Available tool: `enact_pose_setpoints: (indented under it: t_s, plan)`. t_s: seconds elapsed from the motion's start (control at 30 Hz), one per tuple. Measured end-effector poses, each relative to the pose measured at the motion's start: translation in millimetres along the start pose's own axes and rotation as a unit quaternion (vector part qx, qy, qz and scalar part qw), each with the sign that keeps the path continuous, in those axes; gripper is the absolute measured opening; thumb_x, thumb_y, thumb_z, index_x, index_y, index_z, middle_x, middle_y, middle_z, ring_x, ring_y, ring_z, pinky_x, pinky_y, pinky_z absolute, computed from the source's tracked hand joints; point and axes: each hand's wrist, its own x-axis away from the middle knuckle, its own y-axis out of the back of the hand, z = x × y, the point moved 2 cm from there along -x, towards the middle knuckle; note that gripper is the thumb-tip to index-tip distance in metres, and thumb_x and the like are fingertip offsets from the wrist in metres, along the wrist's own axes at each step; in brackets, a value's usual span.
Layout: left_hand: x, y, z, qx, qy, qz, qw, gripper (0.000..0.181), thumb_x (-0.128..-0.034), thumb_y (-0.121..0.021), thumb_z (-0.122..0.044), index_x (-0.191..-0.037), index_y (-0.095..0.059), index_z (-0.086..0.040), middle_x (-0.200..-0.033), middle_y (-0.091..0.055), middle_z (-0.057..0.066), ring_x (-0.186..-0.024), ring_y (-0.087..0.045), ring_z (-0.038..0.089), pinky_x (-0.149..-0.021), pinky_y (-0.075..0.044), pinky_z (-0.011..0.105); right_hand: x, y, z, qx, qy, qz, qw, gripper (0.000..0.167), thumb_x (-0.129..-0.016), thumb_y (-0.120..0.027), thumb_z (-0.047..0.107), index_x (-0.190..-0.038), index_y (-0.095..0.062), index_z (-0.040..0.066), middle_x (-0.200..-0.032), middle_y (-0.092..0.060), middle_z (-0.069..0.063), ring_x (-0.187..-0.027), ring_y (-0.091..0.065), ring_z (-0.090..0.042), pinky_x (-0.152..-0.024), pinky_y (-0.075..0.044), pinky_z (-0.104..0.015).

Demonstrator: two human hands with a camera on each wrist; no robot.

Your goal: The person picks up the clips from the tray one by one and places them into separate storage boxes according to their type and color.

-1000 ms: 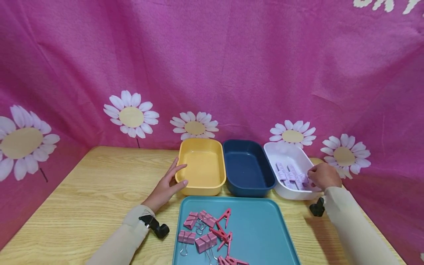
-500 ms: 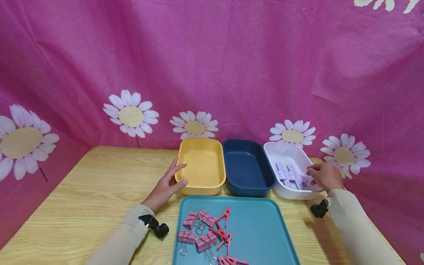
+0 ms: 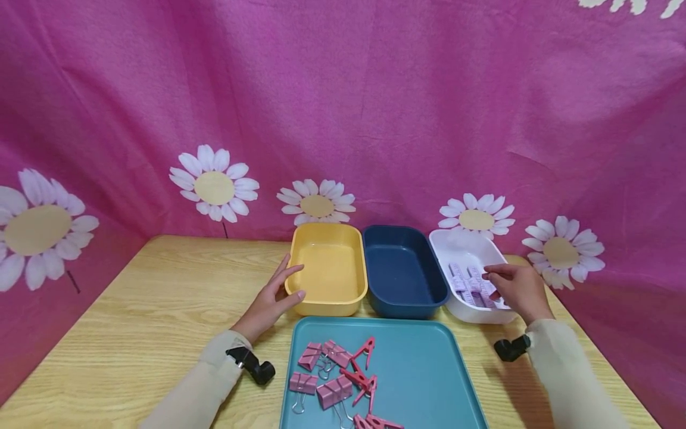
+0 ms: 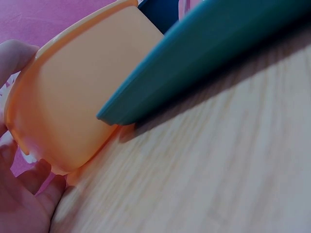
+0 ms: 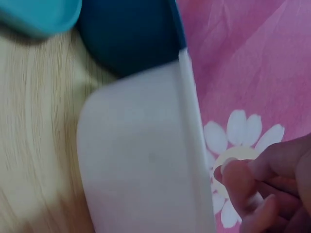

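Head view: lilac oblong pieces (image 3: 457,279), long axes near-to-far by near edge of white plastic tub (image 3: 479,316), lie left of closer right hand (image 3: 520,291), half-bent, seemingly empty; left hand (image 3: 267,305) splayed at yellow tub (image 3: 328,277).

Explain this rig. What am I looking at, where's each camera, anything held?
There is no robot: a person's left hand and right hand do the work, bare. The wide picture comes from a head-worn camera looking forward and down; the two close ones come from the black wrist cameras.

On the wooden table, left to right, stand a yellow bin, a navy bin and a white bin containing lilac items too small to identify. Nearer the wearer, a teal tray bears pink binder clips and red clothespins.

The left hand touches the yellow bin's left side. The right hand is by the white bin; nothing shows between its fingers.
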Motion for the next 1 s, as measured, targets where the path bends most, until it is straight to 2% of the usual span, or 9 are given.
enact_pose_setpoints:
  t_s: [0.23,0.37,0.5,0.63,0.77,1.0]
  plan:
    - [0.1,0.7,0.0,0.007,-0.009,0.004,0.9999,0.057,-0.0945,-0.063,-0.022,-0.147,-0.040,-0.021,-0.162,0.000,-0.009,-0.147,-0.012,0.027,-0.115,-0.023,0.044,12.4,-6.3,16.6,-0.026,0.015,-0.008,0.9995,0.033,-0.100,-0.052,0.020,-0.124,-0.062,-0.001,-0.114,-0.064,-0.025,-0.083,-0.068,-0.029,-0.068,-0.058,-0.032]
    - [0.4,0.5,-0.7,0.011,-0.013,0.006,0.9998,0.057,-0.0940,-0.064,-0.024,-0.146,-0.041,-0.022,-0.162,0.000,-0.008,-0.147,-0.012,0.028,-0.115,-0.022,0.045,18.4,-10.7,27.6,-0.033,0.046,-0.014,0.9983,0.030,-0.099,-0.054,0.017,-0.120,-0.064,-0.001,-0.109,-0.067,-0.024,-0.085,-0.068,-0.032,-0.065,-0.058,-0.029]
    - [1.1,0.5,-0.9,0.012,-0.013,0.006,0.9998,0.058,-0.0940,-0.064,-0.024,-0.146,-0.040,-0.021,-0.162,0.001,-0.007,-0.147,-0.011,0.028,-0.115,-0.022,0.045,24.1,-16.0,39.5,-0.026,0.091,-0.025,0.9952,0.024,-0.096,-0.057,0.012,-0.114,-0.068,0.000,-0.101,-0.070,-0.020,-0.081,-0.067,-0.025,-0.062,-0.055,-0.021]
    - [1.5,0.7,-0.5,0.015,-0.013,0.007,0.9998,0.058,-0.0938,-0.064,-0.025,-0.146,-0.041,-0.020,-0.162,0.001,-0.006,-0.146,-0.015,0.027,-0.114,-0.023,0.042,29.7,-22.4,51.0,-0.035,0.132,-0.024,0.9904,0.021,-0.094,-0.061,0.007,-0.111,-0.069,0.001,-0.098,-0.071,-0.017,-0.080,-0.066,-0.018,-0.064,-0.054,-0.017]
    - [0.9,1.1,1.7,0.025,-0.016,0.009,0.9995,0.058,-0.0937,-0.064,-0.025,-0.147,-0.041,-0.018,-0.162,0.000,-0.007,-0.145,-0.017,0.026,-0.114,-0.024,0.040,33.7,-29.8,59.4,-0.051,0.167,-0.027,0.9843,0.019,-0.092,-0.063,0.006,-0.109,-0.070,0.002,-0.096,-0.072,-0.014,-0.079,-0.067,-0.016,-0.064,-0.054,-0.018]
    - [1.8,1.1,-0.2,0.020,-0.013,0.006,0.9997,0.057,-0.0936,-0.065,-0.026,-0.146,-0.041,-0.022,-0.161,-0.001,-0.011,-0.146,-0.015,0.025,-0.115,-0.023,0.040,41.6,-41.5,67.2,-0.064,0.205,-0.022,0.9765,0.019,-0.092,-0.065,0.009,-0.109,-0.071,0.007,-0.097,-0.073,-0.006,-0.079,-0.065,-0.012,-0.064,-0.053,-0.019]
